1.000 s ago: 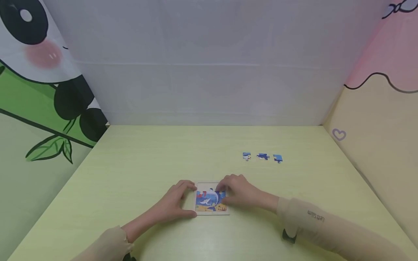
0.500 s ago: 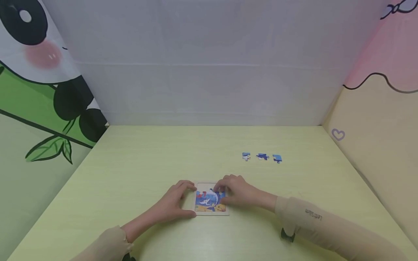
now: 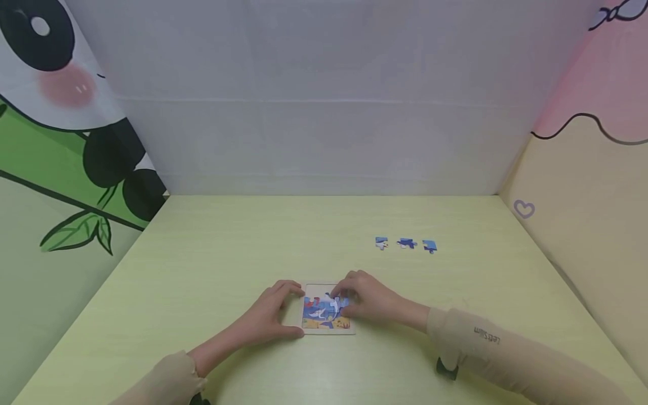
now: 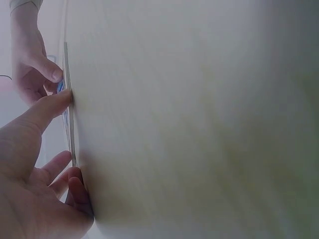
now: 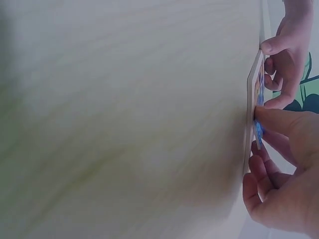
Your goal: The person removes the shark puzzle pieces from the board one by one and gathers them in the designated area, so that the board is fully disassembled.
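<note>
A small jigsaw puzzle tray (image 3: 329, 332) with a pale rim lies near the middle of the table, its sea-animal picture filling the near part. Bare board shows along its far side. My left hand (image 3: 270, 312) holds the tray's left side, thumb at the near corner and fingers at the far one. Over the right half, my right hand (image 3: 372, 298) pinches a blue puzzle piece (image 5: 258, 130) between thumb and fingers. That piece tilts up from the tray in the right wrist view, partly hidden by the fingers.
Three loose puzzle pieces lie in a row beyond the tray to the right: one blue and white (image 3: 382, 242), one dark blue (image 3: 406, 243) and one lighter blue (image 3: 430, 246). A grey-white cloth (image 3: 324, 140) closes off the table's back, with printed panels at both sides.
My right hand has shifted slightly left over the tray with its pinched puzzle piece, whose tilt has altered a little. The left hand and loose pieces stay in place.
</note>
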`<act>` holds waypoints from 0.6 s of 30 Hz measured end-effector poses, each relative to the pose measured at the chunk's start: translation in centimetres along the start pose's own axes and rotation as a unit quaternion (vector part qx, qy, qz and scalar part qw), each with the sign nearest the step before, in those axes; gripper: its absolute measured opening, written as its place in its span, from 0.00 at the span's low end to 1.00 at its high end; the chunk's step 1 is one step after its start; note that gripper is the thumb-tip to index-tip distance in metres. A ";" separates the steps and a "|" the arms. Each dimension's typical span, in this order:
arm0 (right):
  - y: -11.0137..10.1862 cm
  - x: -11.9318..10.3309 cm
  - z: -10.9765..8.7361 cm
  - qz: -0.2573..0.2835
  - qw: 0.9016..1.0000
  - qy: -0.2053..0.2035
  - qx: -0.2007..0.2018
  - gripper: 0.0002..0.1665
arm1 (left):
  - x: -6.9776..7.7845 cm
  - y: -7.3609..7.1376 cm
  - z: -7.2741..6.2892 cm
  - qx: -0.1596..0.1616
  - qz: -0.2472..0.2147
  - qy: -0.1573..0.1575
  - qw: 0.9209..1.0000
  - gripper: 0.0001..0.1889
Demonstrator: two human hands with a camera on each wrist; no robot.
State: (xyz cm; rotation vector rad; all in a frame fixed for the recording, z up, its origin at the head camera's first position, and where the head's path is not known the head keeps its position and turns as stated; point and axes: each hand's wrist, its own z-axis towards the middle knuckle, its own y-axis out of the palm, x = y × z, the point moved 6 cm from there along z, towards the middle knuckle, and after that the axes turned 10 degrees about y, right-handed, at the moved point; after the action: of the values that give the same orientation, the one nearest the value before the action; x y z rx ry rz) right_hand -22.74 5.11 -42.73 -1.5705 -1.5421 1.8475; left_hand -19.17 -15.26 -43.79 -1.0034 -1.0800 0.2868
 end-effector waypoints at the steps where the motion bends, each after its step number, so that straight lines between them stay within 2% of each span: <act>1: 0.0 0.0 0.0 -0.003 1.000 0.002 0.002 0.20 | 0.0 0.0 0.0 0.001 0.001 0.001 1.000 0.38; 5: -0.1 -0.1 -0.1 -0.015 1.000 0.001 0.001 0.21 | 0.1 0.0 0.0 0.000 0.000 0.003 1.000 0.38; 11: -0.2 -0.1 -0.1 -0.039 0.999 -0.005 -0.030 0.25 | 0.1 0.0 -0.1 0.000 0.000 0.003 1.000 0.38; 18: -0.5 -0.6 0.1 -0.110 0.992 -0.043 -0.036 0.27 | 0.2 -0.1 -0.2 0.000 0.001 0.007 1.000 0.38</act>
State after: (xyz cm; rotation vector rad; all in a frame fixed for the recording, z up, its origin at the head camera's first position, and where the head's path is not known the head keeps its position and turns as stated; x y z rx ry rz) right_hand -22.85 4.80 -41.99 -1.3038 -1.7588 1.7779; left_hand -18.98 -15.30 -43.59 -1.0060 -1.0652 0.2809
